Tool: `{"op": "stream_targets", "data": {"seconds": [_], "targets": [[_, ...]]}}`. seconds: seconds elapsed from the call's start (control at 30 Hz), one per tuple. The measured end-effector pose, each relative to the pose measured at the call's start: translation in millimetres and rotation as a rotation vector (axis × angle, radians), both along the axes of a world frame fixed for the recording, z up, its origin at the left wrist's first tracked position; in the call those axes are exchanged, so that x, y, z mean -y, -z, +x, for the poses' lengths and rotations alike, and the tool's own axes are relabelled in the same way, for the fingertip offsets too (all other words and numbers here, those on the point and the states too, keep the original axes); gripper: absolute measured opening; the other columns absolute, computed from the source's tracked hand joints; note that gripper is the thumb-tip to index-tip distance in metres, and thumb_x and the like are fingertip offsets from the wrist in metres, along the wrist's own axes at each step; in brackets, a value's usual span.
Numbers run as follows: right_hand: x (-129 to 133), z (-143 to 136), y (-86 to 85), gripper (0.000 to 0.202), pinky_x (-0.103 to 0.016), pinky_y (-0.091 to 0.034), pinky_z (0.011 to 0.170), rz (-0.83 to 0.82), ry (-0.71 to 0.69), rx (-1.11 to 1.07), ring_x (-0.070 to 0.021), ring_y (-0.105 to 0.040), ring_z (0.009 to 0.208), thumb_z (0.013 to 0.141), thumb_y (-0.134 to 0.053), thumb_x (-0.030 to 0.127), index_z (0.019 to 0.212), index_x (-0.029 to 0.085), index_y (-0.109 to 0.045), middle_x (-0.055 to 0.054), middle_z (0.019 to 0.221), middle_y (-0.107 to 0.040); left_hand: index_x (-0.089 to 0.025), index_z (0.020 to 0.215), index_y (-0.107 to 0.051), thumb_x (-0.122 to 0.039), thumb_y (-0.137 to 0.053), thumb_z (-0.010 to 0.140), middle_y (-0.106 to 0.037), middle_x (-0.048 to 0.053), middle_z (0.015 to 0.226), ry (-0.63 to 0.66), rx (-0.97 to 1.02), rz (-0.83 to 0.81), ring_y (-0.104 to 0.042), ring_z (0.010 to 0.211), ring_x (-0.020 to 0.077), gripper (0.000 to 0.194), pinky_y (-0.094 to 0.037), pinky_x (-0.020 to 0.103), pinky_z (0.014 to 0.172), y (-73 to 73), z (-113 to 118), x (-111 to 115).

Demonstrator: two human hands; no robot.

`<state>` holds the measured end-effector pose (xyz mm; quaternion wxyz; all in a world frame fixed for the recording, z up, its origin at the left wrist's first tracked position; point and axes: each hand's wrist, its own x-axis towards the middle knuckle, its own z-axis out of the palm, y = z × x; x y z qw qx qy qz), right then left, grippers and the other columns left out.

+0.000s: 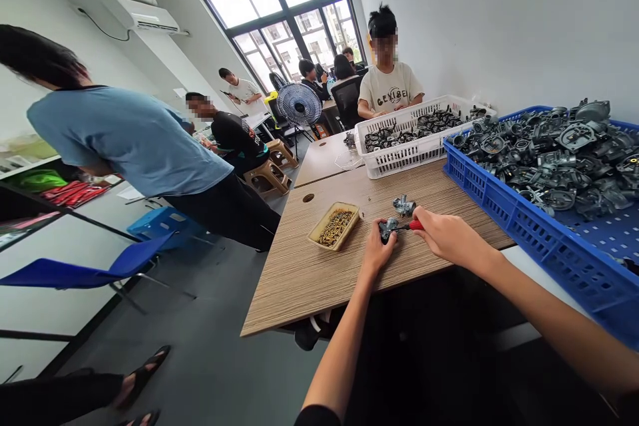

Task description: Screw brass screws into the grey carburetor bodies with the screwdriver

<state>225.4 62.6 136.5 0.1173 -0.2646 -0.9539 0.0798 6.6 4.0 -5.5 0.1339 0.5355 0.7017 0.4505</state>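
Observation:
Near the table's front edge my left hand (379,248) is closed around a grey metal carburetor (388,229). My right hand (446,231) grips the red handle of a screwdriver (416,225), whose shaft points left at the carburetor; whether its tip touches a screw is too small to tell. Just beyond lies a second carburetor (403,205) on the tabletop. Left of my hands sits a cream plastic tub (315,237) with many small brass-coloured parts (337,226) in it.
A blue crate (504,213) heaped with carburetors stands at the right. Behind it is a white basket (394,163) of dark parts, where a person in a white shirt (392,88) works. Another person in blue (134,136) stands left of the wooden table (289,279). A fan (299,104) stands farther back.

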Motion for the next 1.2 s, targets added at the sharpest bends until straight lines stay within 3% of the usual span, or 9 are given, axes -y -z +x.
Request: {"op": "stream_targets", "data": {"seconds": [0.17, 0.37, 0.57, 0.77, 0.87, 1.0, 1.13, 1.2], "targets": [[1.5, -3.4, 0.7, 0.029, -0.030, -0.034, 0.059, 0.138, 0.098, 0.102, -0.0271, -0.074, 0.076, 0.108, -0.039, 0.043, 0.112, 0.016, -0.050, -0.011, 0.081, -0.073, -0.023, 0.121, -0.050, -0.034, -0.059, 0.092, -0.066, 0.003, 0.102, 0.001, -0.002, -0.002, -0.061, 0.086, 0.0189, 0.033, -0.046, 0.030, 0.082, 0.0, 0.0, -0.4], [-0.8, 0.6, 3.5, 0.011, -0.028, -0.036, 0.062, -0.021, -0.047, -0.043, -0.0226, -0.075, 0.087, 0.106, -0.043, 0.026, 0.116, 0.021, -0.045, -0.006, 0.102, -0.076, -0.023, 0.122, -0.050, -0.033, -0.059, 0.092, -0.067, 0.004, 0.103, 0.000, 0.001, 0.005, -0.061, 0.086, 0.0193, 0.033, -0.047, 0.031, 0.082, 1.0, -0.5, -0.8], [-0.8, -3.0, 3.1, 0.029, -0.031, -0.033, 0.057, 0.110, 0.115, 0.095, -0.0286, -0.074, 0.076, 0.108, -0.039, 0.043, 0.113, 0.016, -0.047, -0.011, 0.082, -0.074, -0.023, 0.122, -0.050, -0.033, -0.060, 0.091, -0.066, 0.004, 0.103, -0.005, -0.011, 0.009, -0.060, 0.087, 0.0195, 0.034, -0.046, 0.031, 0.084, 1.6, -1.0, -1.0], [0.0, 0.9, 3.3, 0.013, -0.028, -0.038, 0.064, -0.056, -0.049, -0.067, -0.0226, -0.075, 0.092, 0.105, -0.044, 0.024, 0.118, 0.022, -0.043, -0.006, 0.108, -0.076, -0.023, 0.121, -0.050, -0.033, -0.060, 0.091, -0.065, 0.004, 0.102, -0.002, -0.019, 0.018, -0.060, 0.087, 0.0193, 0.034, -0.046, 0.031, 0.085, 1.9, -2.0, -0.6], [1.7, -1.9, 2.5, 0.009, -0.028, -0.036, 0.060, -0.031, -0.012, -0.020, -0.0237, -0.075, 0.087, 0.107, -0.043, 0.027, 0.113, 0.021, -0.045, -0.007, 0.101, -0.076, -0.023, 0.122, -0.049, -0.034, -0.060, 0.091, -0.065, 0.003, 0.101, 0.000, -0.018, 0.006, -0.060, 0.086, 0.0189, 0.035, -0.046, 0.030, 0.083, 1.1, -2.0, 0.0], [-0.2, -2.8, 2.6, 0.026, -0.030, -0.036, 0.058, 0.045, 0.102, 0.069, -0.0270, -0.075, 0.079, 0.108, -0.040, 0.042, 0.113, 0.018, -0.046, -0.011, 0.086, -0.076, -0.023, 0.121, -0.049, -0.034, -0.059, 0.091, -0.065, 0.004, 0.105, -0.003, -0.024, 0.016, -0.060, 0.089, 0.0192, 0.033, -0.046, 0.030, 0.085, 0.1, -1.2, 0.2], [-2.6, 1.4, 4.2, 0.019, -0.028, -0.041, 0.066, -0.055, -0.017, -0.051, -0.0245, -0.075, 0.094, 0.107, -0.044, 0.031, 0.122, 0.021, -0.042, -0.010, 0.108, -0.076, -0.022, 0.122, -0.049, -0.033, -0.060, 0.091, -0.066, 0.005, 0.105, 0.002, -0.017, 0.022, -0.061, 0.091, 0.0199, 0.034, -0.046, 0.031, 0.086, 0.7, -0.8, 0.2], [-1.3, 0.9, 4.4, 0.016, -0.028, -0.041, 0.066, -0.078, -0.046, -0.059, -0.0240, -0.075, 0.095, 0.106, -0.043, 0.026, 0.122, 0.022, -0.042, -0.008, 0.109, -0.076, -0.022, 0.122, -0.049, -0.033, -0.060, 0.091, -0.066, 0.005, 0.105, 0.006, -0.009, 0.024, -0.061, 0.089, 0.0197, 0.034, -0.046, 0.031, 0.085, 1.3, -1.0, 0.1]]}}
